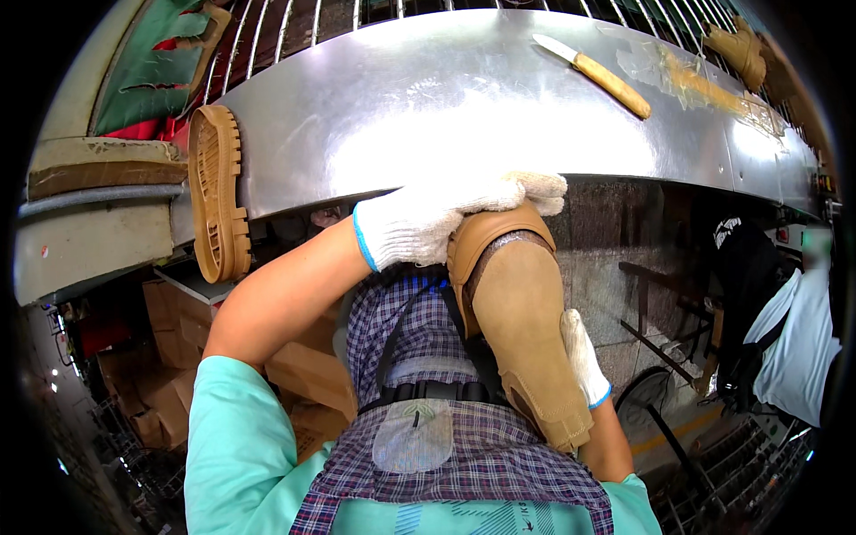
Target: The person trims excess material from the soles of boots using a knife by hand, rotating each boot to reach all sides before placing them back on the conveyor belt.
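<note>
A tan ankle boot [524, 308] lies in front of my apron, its toe pointing away from me and its shaft toward my body. A smooth tan rubber sole [473, 248] wraps round the toe, with a dark band showing between the two. My left hand [446, 212], in a white knit glove with blue cuff, is closed over the sole's toe end. My right hand [584, 364], gloved the same way, holds the boot's right side near the shaft; most of its fingers are hidden behind the boot.
A curved metal table [383, 116] lies ahead. A wooden-handled knife [602, 78] rests on it, and another tan sole [216, 192] stands at its left end. Metal bars [285, 31] line the far side. Cardboard boxes [308, 379] are at left; a person in light clothing [794, 348] is at right.
</note>
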The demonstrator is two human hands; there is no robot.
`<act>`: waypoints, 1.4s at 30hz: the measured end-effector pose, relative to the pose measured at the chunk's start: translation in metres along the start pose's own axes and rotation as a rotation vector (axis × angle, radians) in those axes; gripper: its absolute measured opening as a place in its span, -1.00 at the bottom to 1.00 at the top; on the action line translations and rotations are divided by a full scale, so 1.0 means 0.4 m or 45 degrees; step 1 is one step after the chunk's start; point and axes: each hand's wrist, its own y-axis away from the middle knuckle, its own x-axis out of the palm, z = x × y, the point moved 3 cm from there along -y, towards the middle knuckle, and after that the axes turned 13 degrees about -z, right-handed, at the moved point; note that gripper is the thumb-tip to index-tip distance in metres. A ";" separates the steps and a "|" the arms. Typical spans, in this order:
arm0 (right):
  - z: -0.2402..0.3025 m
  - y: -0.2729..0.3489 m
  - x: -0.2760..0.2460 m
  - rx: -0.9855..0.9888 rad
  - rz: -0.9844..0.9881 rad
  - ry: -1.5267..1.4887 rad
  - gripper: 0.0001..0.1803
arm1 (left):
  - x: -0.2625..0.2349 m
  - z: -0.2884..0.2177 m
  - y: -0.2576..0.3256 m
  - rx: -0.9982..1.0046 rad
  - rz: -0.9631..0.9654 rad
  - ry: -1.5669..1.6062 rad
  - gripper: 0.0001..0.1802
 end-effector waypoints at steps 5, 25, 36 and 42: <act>0.009 0.007 0.013 -0.002 -0.005 0.034 -0.23 | 0.001 0.010 -0.005 0.017 0.015 -0.072 -0.33; -0.016 0.014 0.008 0.112 -0.047 -0.135 -0.18 | 0.001 0.042 -0.029 -0.145 -0.038 -0.049 -0.36; 0.039 -0.075 0.020 -0.194 -0.098 0.007 -0.27 | 0.032 0.044 -0.010 -0.068 -0.083 0.306 -0.17; 0.170 -0.070 0.277 -0.665 0.116 0.113 -0.28 | 0.055 -0.271 0.103 0.163 -0.240 -0.103 -0.20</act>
